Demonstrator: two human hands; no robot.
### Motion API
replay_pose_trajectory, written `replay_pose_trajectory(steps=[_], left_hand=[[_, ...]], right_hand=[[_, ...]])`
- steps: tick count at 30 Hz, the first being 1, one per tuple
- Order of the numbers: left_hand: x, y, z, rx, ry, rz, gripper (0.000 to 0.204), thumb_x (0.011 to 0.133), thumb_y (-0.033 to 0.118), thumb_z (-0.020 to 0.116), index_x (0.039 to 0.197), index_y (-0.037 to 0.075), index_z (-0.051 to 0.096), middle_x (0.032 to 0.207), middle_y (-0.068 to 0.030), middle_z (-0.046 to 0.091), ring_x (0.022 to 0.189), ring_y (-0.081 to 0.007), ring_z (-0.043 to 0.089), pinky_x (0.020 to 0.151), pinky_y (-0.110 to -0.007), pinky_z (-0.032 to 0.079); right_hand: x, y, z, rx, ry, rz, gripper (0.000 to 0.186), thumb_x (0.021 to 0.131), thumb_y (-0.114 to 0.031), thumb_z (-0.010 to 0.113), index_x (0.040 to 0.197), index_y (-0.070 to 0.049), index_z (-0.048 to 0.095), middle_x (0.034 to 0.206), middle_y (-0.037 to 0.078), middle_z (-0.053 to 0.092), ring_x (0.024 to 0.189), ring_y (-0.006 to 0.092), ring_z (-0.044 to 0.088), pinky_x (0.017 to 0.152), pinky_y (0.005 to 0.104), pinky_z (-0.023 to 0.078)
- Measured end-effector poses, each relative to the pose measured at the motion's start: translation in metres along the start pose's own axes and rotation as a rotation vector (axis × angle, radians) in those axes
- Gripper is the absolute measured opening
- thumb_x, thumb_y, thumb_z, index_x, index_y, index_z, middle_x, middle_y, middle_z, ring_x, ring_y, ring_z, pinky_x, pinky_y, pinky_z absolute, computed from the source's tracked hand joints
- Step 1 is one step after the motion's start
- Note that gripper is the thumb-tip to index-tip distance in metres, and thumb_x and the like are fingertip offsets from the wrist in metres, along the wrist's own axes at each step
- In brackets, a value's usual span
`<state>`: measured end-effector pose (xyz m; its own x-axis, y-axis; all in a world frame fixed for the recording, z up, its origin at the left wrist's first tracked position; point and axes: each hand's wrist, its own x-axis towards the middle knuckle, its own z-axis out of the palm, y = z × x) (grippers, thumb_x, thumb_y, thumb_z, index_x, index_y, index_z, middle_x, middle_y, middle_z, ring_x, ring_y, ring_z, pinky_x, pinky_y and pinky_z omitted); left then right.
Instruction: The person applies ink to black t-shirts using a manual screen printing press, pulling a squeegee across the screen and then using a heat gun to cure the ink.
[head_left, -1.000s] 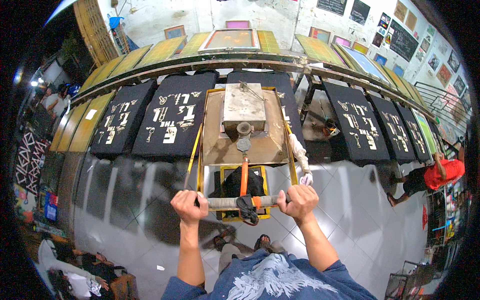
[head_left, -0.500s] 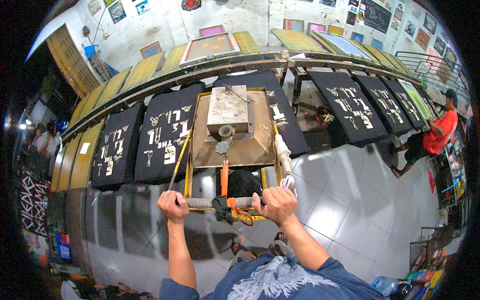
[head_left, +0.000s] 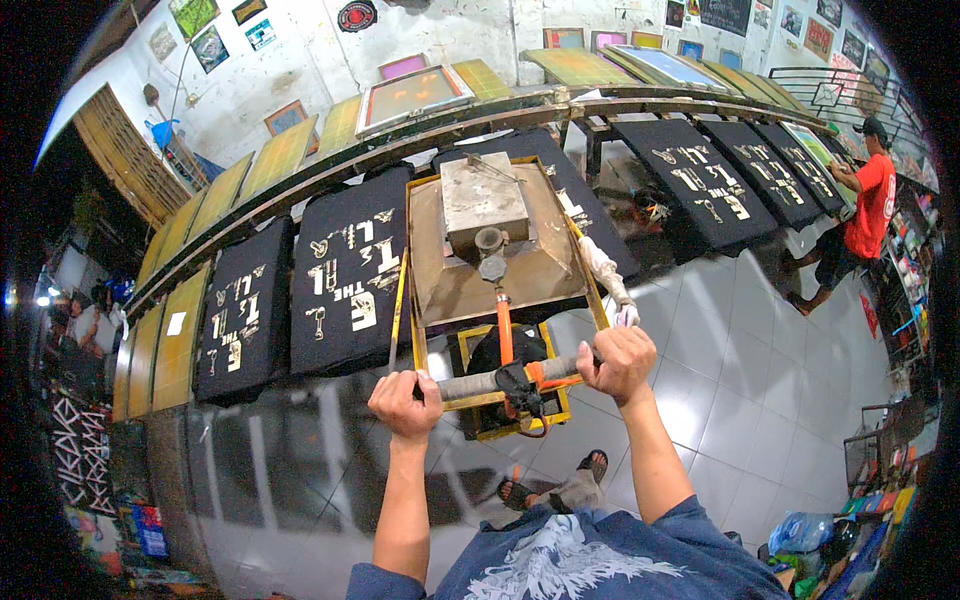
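While fingers [head_left: 622, 348] grip a tubular bar [head_left: 470, 388], scuffed metal box [head_left: 486, 198]

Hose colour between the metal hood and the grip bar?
The hose is orange; it shows best in the head view.

Handle bar [head_left: 468, 388], grey: lying level a second ago, now slanting upward to the right. Left grip [head_left: 405, 403] and right grip [head_left: 620, 363]: sitting farther right in view than at first, the right now riding clearly higher than the left. Metal hood [head_left: 440, 275]: tilting with the bar, a wider strip of the black shirt [head_left: 600, 225] beneath now showing on its right. Feet: standing almost level at first, right foot [head_left: 592, 462] now standing ahead of left foot [head_left: 515, 492]. Co-worker in red [head_left: 873, 205]: appearing higher in view, dark cap [head_left: 872, 128] now showing plainly. Round wall emblem [head_left: 357, 15], clear bluish plastic item [head_left: 800, 532]: entering view at upper edge and lower right.
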<state>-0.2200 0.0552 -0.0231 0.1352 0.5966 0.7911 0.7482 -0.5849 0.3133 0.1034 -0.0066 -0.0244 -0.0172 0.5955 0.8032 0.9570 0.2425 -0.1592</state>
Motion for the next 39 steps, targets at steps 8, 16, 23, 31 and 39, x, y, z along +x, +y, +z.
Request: replay_pose_trajectory(steps=[8,16,23,31,39], left_hand=[[-0.001,-0.003,0.003,-0.005,0.062,0.027,0.028,0.08,0.014,0.063,0.059,0.007,0.046,0.055,-0.0106,0.045,0.05,-0.0314,0.048,0.051,-0.043,0.037],[0.0,-0.004,0.004,-0.012,0.069,0.047,0.027,0.081,0.013,0.063,0.06,0.007,0.047,0.056,-0.0106,0.045,0.051,-0.0315,0.049,0.051,-0.042,0.037],[-0.001,-0.001,0.0,-0.001,0.015,0.005,0.026,0.084,0.01,0.062,0.062,0.005,0.049,0.058,-0.0143,0.049,0.054,-0.0349,0.051,0.053,-0.044,0.038],[0.0,-0.002,0.006,-0.011,0.072,0.023,0.027,0.08,0.014,0.062,0.06,0.006,0.046,0.056,-0.0116,0.045,0.05,-0.0323,0.048,0.052,-0.043,0.036],[-0.004,-0.002,0.01,-0.003,0.088,-0.009,0.028,0.079,0.011,0.059,0.058,0.007,0.04,0.055,-0.0132,0.04,0.05,-0.0333,0.044,0.052,-0.044,0.033]], right_hand=[[-0.002,-0.006,-0.004,-0.021,-0.022,0.038,0.032,0.08,-0.027,0.069,0.063,-0.013,0.046,0.06,0.006,0.05,0.056,0.0274,0.054,0.054,0.0409,0.04],[0.001,-0.005,-0.006,-0.033,-0.043,0.028,0.033,0.083,-0.028,0.069,0.064,-0.013,0.047,0.061,0.006,0.05,0.057,0.0266,0.054,0.055,0.0398,0.042],[0.003,-0.005,-0.007,0.003,-0.048,0.034,0.03,0.078,-0.022,0.07,0.061,-0.011,0.048,0.059,0.007,0.05,0.056,0.0278,0.053,0.055,0.0397,0.041],[0.005,-0.003,-0.007,0.0,-0.065,0.017,0.034,0.082,-0.028,0.073,0.063,-0.014,0.049,0.06,0.004,0.05,0.057,0.0243,0.056,0.055,0.0397,0.042],[0.004,0.001,-0.007,0.02,-0.074,-0.006,0.034,0.082,-0.029,0.072,0.062,-0.015,0.049,0.06,0.003,0.049,0.057,0.022,0.055,0.054,0.0373,0.041]])
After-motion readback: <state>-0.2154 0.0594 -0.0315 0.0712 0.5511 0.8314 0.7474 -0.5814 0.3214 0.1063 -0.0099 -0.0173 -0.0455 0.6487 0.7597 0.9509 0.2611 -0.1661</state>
